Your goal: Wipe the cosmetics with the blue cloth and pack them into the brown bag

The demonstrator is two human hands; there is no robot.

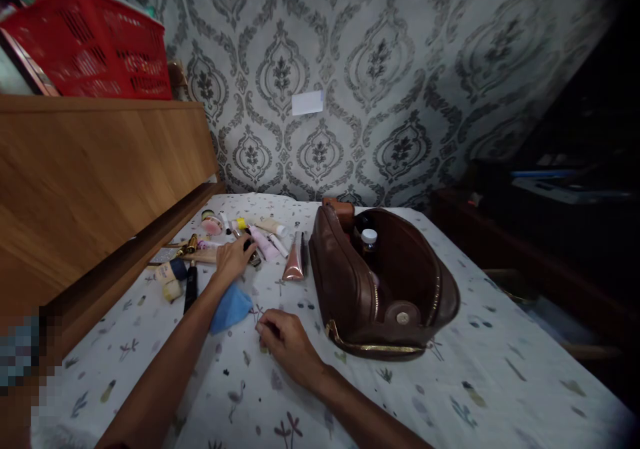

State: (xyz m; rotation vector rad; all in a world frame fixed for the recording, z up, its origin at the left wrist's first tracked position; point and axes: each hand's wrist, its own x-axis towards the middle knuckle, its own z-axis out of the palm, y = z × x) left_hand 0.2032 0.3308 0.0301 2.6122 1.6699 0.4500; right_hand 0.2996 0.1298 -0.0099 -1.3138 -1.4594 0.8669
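Note:
My left hand (234, 258) reaches into a spread of cosmetics, its fingers closed at a small dark-capped bottle (255, 259). Beside it lie a pale pink tube (264, 243) and a cream-coloured tube (273, 227). A rose-coloured tube (294, 267) stands apart, nearer the bag. My right hand (293, 347) rests over the sheet with fingers curled and nothing visible in them. Under my left forearm a blue cloth (233, 307) is partly hidden. The brown toiletry bag (345, 289) sits unzipped on the right, with a white-capped bottle (369, 238) inside.
A jar with a dark lid (171, 271) and a black tube (191, 285) lie on the left. The wooden panel (110, 162) borders that side, with a red basket (95, 45) on top. A patterned wall (350, 89) closes off the back.

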